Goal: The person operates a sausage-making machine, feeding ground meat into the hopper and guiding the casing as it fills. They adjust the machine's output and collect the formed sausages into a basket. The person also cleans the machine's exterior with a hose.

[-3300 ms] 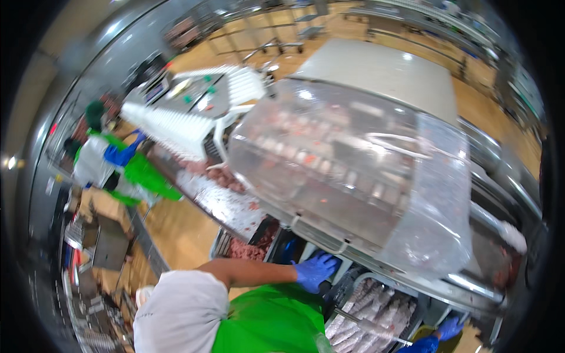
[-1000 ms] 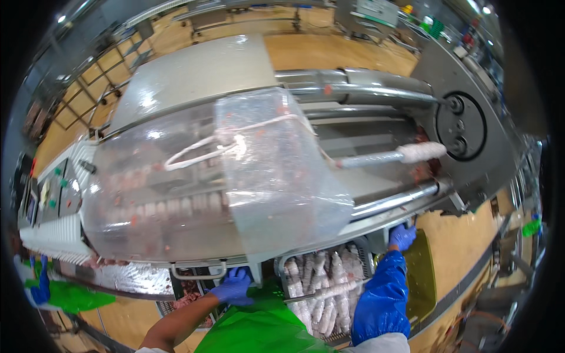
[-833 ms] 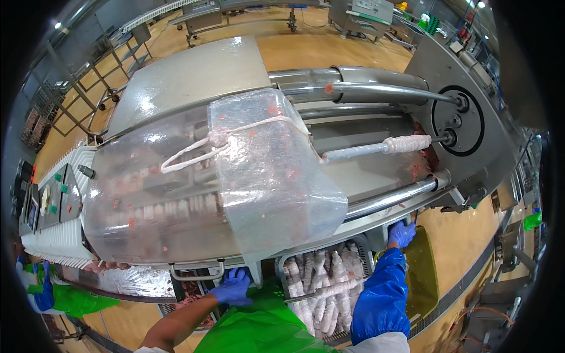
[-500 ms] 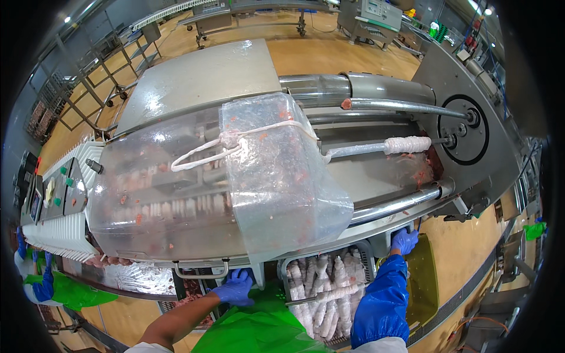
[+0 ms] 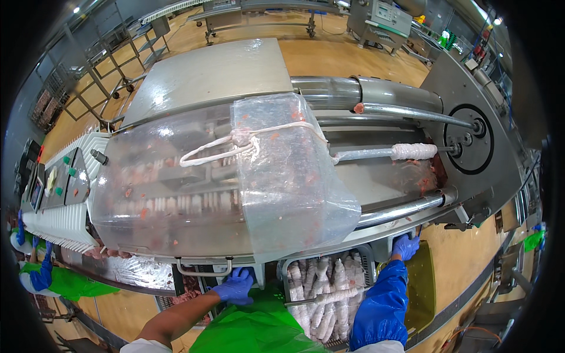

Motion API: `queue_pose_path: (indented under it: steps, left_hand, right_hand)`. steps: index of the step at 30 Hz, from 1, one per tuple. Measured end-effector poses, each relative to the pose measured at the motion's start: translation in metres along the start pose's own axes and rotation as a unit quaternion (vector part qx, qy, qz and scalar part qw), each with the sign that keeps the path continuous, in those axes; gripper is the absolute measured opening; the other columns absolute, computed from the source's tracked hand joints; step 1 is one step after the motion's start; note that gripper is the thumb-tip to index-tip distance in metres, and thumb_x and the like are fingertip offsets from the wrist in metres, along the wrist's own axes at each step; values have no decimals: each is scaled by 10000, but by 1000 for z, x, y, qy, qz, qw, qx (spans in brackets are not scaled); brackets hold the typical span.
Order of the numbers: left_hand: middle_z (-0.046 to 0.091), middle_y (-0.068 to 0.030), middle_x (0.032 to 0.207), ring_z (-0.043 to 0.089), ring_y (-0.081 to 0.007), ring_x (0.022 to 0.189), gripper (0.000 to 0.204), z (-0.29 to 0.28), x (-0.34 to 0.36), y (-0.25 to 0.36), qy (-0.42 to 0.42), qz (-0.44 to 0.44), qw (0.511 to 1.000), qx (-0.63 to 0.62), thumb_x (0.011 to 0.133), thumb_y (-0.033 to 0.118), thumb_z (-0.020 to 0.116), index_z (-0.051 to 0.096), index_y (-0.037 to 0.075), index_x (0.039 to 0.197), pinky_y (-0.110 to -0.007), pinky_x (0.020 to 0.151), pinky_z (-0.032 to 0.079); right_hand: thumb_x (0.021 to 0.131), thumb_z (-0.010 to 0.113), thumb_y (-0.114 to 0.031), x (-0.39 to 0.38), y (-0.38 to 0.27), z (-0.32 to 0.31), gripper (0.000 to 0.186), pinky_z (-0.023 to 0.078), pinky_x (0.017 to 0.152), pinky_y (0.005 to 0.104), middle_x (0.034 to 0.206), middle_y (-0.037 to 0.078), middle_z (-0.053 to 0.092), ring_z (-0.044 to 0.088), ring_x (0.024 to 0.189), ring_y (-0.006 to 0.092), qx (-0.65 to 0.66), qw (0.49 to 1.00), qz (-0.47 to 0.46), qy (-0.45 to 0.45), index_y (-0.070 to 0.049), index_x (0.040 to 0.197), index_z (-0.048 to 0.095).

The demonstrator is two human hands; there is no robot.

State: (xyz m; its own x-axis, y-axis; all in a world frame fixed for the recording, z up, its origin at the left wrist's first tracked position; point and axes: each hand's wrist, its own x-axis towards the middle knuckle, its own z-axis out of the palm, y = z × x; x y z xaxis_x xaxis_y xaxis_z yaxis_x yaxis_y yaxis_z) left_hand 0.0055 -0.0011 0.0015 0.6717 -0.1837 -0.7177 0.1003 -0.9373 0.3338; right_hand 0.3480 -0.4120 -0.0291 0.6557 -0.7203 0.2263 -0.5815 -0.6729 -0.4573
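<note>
My left hand [image 5: 235, 286], in a purple glove, is curled against a grey metal bracket [image 5: 259, 274] on the machine's front edge, beside a bar handle [image 5: 204, 269]. My right hand [image 5: 405, 246], also gloved and below a blue sleeve, closes round a similar bracket [image 5: 383, 248] farther right; its fingertips are partly hidden. Before me lies the long metal machine. A clear cover [image 5: 170, 203] spans its left part, with a plastic sheet [image 5: 288, 188] and a knotted white cord [image 5: 212, 151] on top. On the right, a steel tube carries a bunched whitish casing [image 5: 414, 152]; a second tube [image 5: 412, 113] is bare, with pink meat at its tip.
Between my arms stands a crate [image 5: 369, 267] of several whitish casing sticks [image 5: 323, 294]. An olive tub [image 5: 428, 294] sits right of my right arm. A control panel [image 5: 65, 179] is at the left end. Another worker in a green apron [image 5: 70, 281] is at far left.
The view has shifted slightly, so the machine appears a little farther right and lower on its right side. Both hands keep their places on the brackets.
</note>
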Motion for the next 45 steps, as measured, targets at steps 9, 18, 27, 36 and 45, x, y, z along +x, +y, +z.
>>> queue_pose_path:
  steps: [9, 18, 27, 36, 45]
  left_hand:
    - [342, -237, 1249, 211, -466, 1254, 682, 6, 1, 0, 29, -5, 1000, -3, 662, 349, 644, 429, -58, 1165, -571, 942, 333]
    - [211, -237, 1408, 176, -432, 1301, 855, 6, -23, 16, 155, -18, 988, -23, 648, 369, 644, 295, -13, 1329, -603, 1022, 173]
    - [-1, -262, 1457, -9, -454, 1338, 1038, -8, -23, 14, -27, -47, 990, -133, 661, 378, 652, 37, 18, 1415, -570, 1064, 91]
    - [-8, -240, 1466, -44, -432, 1346, 1064, -1, -14, 9, 7, -29, 993, -111, 634, 398, 658, 46, 30, 1423, -597, 1051, 70]
    - [-4, -228, 1469, -55, -426, 1347, 1082, 2, -12, 9, 6, -30, 992, -125, 625, 394, 665, 30, 40, 1425, -606, 1047, 68]
  right_hand:
    - [732, 626, -399, -14, -34, -35, 466, 473, 795, 488, 995, 244, 613, 583, 930, 427, 19, 996, 8, -82, -83, 1073, 599]
    - [762, 609, -453, -3, -14, -34, 572, 466, 813, 495, 1078, 264, 574, 560, 984, 423, 26, 991, -64, -111, -44, 1156, 541]
    - [801, 533, -487, 0, -11, -11, 573, 448, 811, 503, 1067, 262, 570, 552, 973, 428, -17, 994, -22, -110, -6, 1113, 547]
    - [696, 680, -335, 9, 8, 0, 460, 497, 649, 456, 875, 156, 624, 616, 729, 325, 69, 990, -109, -59, -91, 1073, 582]
    - [722, 654, -374, 11, 3, -1, 506, 484, 705, 470, 948, 187, 615, 602, 811, 357, 69, 990, -107, -56, -79, 1123, 560]
